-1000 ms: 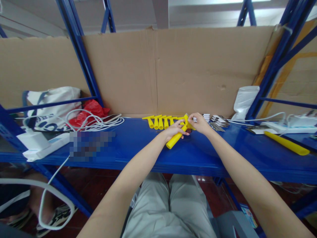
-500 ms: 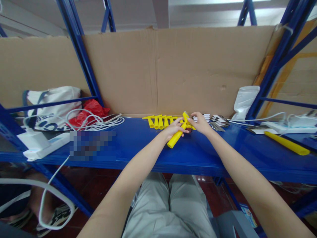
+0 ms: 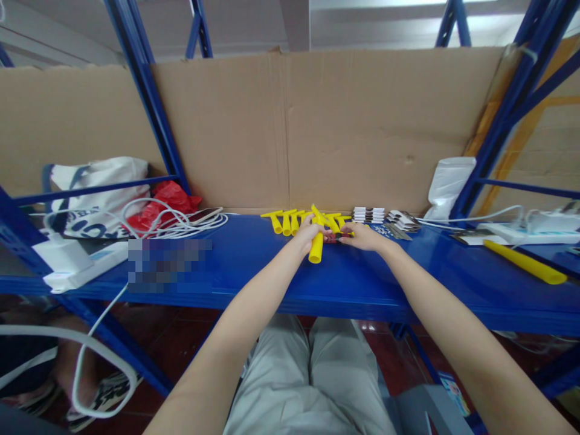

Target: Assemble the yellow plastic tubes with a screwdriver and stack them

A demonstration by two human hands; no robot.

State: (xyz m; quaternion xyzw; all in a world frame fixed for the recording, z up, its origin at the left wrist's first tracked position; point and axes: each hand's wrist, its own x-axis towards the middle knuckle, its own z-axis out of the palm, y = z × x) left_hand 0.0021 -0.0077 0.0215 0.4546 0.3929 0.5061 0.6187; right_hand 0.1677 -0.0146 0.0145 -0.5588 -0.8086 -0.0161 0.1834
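My left hand (image 3: 309,232) is closed around a yellow T-shaped scraper (image 3: 316,249), its hollow handle end towards me and its head pointing to the cardboard. My right hand (image 3: 362,236) is closed on a red-and-black handled tool (image 3: 336,238) low over the shelf, perhaps a screwdriver; its far end is hidden by the scraper and my left hand. Behind my hands lies a row of several like yellow scrapers (image 3: 286,223). Just beyond my right hand are stacks of small white-and-dark packets (image 3: 368,214) and some thin metal blades (image 3: 399,232).
A cardboard sheet (image 3: 362,121) backs the blue shelf (image 3: 254,266). To the left are a white bag (image 3: 104,193), red plastic (image 3: 170,196), coiled cable (image 3: 203,225) and a power strip (image 3: 86,269). A yellow tube (image 3: 525,263) and another power strip (image 3: 534,232) lie right.
My right hand has left the scraper's head and come down onto the red-and-black tool. My left hand has shifted slightly left, turning the scraper more upright in the view.
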